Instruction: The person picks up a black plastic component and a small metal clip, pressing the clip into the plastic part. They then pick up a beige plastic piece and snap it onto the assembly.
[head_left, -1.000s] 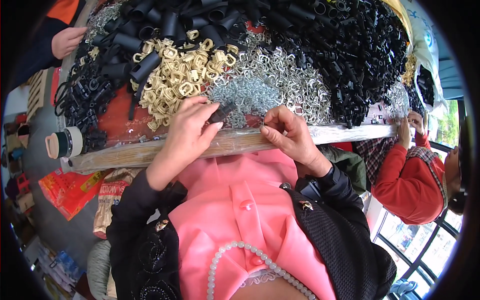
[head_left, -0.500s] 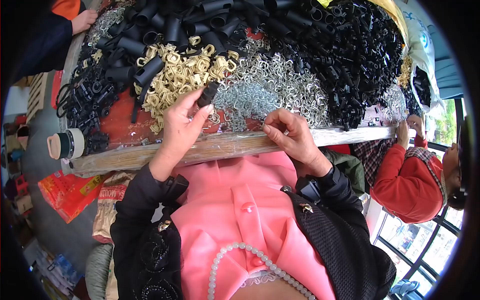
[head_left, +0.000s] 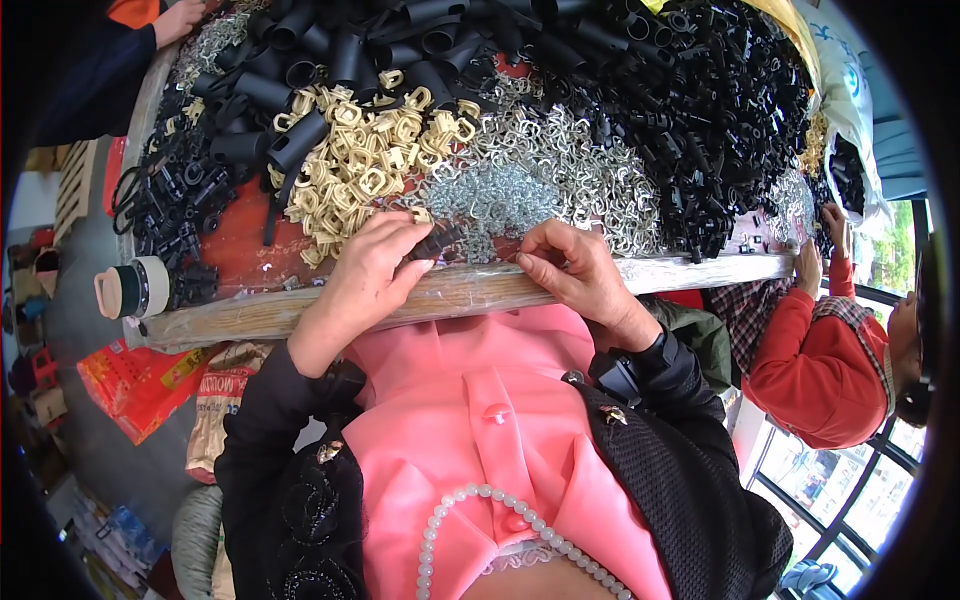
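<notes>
My left hand [head_left: 375,268] is closed around a small dark plastic part [head_left: 436,243], held just above the table's near edge with its ridged end pointing right. To its right, my right hand [head_left: 570,262] has thumb and forefinger pinched together; whatever lies between the fingertips is too small to name. Beyond the hands spreads a heap of small silvery springs or screws [head_left: 495,197]. Cream plastic clips [head_left: 365,170] are piled past my left hand. Bent metal hooks [head_left: 610,195] lie beyond my right hand.
Black tubes [head_left: 290,140] and small black parts [head_left: 690,130] cover the far table. A wooden rail [head_left: 440,296] runs along its near edge. Rolls of tape [head_left: 150,287] stand at the left corner. A co-worker in red [head_left: 825,370] works at the right; another person's hand [head_left: 178,22] rests far left.
My left hand has turned and lowered the dark part rightward, closer to my right hand. My right hand has shifted slightly left. The co-worker's hands at the right have moved apart.
</notes>
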